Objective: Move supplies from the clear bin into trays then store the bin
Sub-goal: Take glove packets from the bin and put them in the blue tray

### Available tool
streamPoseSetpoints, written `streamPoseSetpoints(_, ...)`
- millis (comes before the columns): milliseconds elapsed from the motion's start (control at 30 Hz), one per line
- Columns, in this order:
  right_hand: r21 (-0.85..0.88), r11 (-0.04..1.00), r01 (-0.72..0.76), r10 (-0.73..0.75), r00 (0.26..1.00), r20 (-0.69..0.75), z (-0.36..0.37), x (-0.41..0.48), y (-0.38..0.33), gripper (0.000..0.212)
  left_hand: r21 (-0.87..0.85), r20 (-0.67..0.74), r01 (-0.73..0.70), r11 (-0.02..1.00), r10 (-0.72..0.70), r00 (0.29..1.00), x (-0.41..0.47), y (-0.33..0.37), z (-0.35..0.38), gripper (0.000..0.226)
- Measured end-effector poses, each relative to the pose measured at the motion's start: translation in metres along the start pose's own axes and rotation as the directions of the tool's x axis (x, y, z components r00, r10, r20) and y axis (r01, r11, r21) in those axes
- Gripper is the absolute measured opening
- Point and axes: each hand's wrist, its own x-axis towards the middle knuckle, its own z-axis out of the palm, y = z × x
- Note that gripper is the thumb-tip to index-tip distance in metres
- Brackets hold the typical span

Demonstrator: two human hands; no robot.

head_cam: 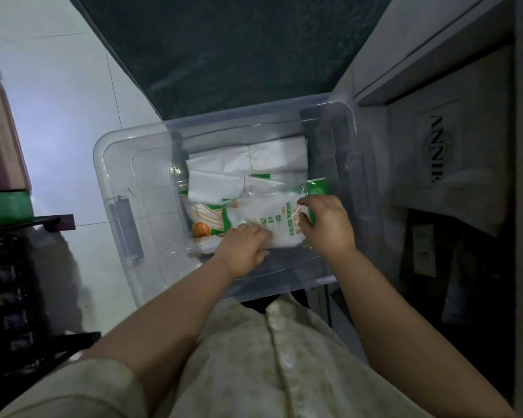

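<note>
A clear plastic bin (115, 182) sits on the floor in front of me, partly over a dark mat. Inside it lie several white packets, and the top one is a white and green packet (272, 215) with small printed icons. Both my hands are inside the bin on this packet. My left hand (245, 245) grips its near left edge, fingers curled over it. My right hand (326, 224) pinches its right end by the green border. Under it lies another packet with an orange picture (203, 229). Plain white packets (248, 164) fill the far part.
A dark green mat (224, 55) stretches beyond the bin. At the right stands a pale cabinet with a white printed bag (438, 164) in it. At the left are a brown and green box (3, 182) and black crates (12, 297). White floor tiles (58, 116) lie left.
</note>
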Motion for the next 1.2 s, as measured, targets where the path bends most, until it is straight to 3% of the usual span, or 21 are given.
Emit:
streamPoseSetpoints(67,0.001,1.000,-0.006,0.006,1.000,0.016,0.004,0.001,-0.003,0.028,-0.153,0.040,0.051,0.987,-0.045,0.998,0.010,-0.002,-0.009,0.041)
streamPoseSetpoints(167,-0.003,1.000,-0.014,0.014,1.000,0.004,0.005,0.006,-0.004,0.028,-0.261,-0.179,0.095,0.961,-0.145,0.973,0.034,-0.013,-0.030,0.033)
streamPoseSetpoints(233,-0.016,1.000,-0.006,0.005,1.000,-0.018,0.005,0.012,-0.003,0.027,-0.158,-0.249,0.099,0.982,-0.137,0.959,0.056,-0.025,-0.043,0.046)
streamPoseSetpoints(333,-0.014,1.000,-0.001,0.001,0.999,-0.044,0.007,0.022,0.000,0.026,0.080,0.009,0.070,0.994,-0.071,0.997,0.082,-0.029,-0.051,0.079)
streamPoseSetpoints(400,0.000,1.000,-0.010,0.010,0.998,-0.062,0.008,0.026,0.001,0.027,0.169,0.094,0.020,0.985,-0.036,0.995,0.090,-0.020,-0.043,0.074)
streamPoseSetpoints(533,0.022,1.000,-0.020,0.021,0.996,-0.083,0.008,0.025,0.004,0.028,0.134,-0.021,0.066,0.989,-0.064,0.998,0.083,-0.006,-0.022,0.057)
streamPoseSetpoints(733,0.035,0.998,0.048,-0.045,0.995,-0.086,-0.006,0.012,-0.005,0.026,-0.055,-0.199,0.100,0.993,-0.109,0.974,0.047,0.009,-0.024,0.046)
streamPoseSetpoints(967,0.033,0.990,0.139,-0.134,0.983,-0.123,-0.047,-0.021,-0.031,0.024,0.125,-0.317,0.086,0.988,-0.042,0.948,-0.007,0.028,-0.084,0.038)
streamPoseSetpoints(1200,-0.037,0.988,0.152,-0.156,0.935,-0.318,-0.091,-0.074,-0.074,0.022,0.282,-0.447,0.046,0.958,0.089,0.890,-0.063,0.056,-0.151,0.040)
